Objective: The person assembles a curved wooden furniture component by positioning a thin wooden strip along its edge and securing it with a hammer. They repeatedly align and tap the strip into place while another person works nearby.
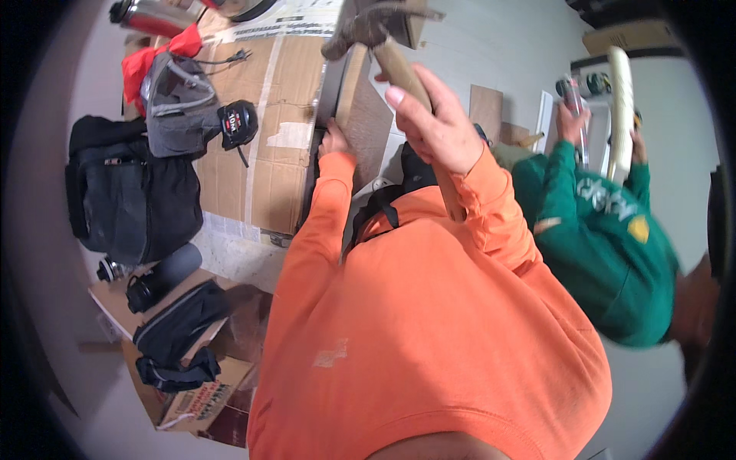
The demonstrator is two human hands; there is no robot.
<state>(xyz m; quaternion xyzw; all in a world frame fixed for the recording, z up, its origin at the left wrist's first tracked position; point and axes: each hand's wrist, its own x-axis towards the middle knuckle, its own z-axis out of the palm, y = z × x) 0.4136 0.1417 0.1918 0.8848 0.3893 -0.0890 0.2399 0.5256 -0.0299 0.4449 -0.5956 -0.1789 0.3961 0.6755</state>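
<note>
My right hand (448, 126) is closed around the wooden handle of a claw hammer (402, 73), raised with its metal head up and to the left. Under the hammer head stands a wooden board (353, 86) with a pale edge and a dark grey side face. My left hand (335, 142) grips the near end of this board, its fingers partly hidden. The hammer head appears above the board's far end; whether they touch I cannot tell. Beside the left hand lies a large flattened-looking cardboard surface (287, 100).
On the cardboard are a tape measure (238, 124) and a grey bag (172, 123). A black backpack (134, 188), a dark bottle (165, 276) and an open carton (199, 399) are at left. At right, a co-worker in green sleeves (556, 184) holds a long pale object (619, 115).
</note>
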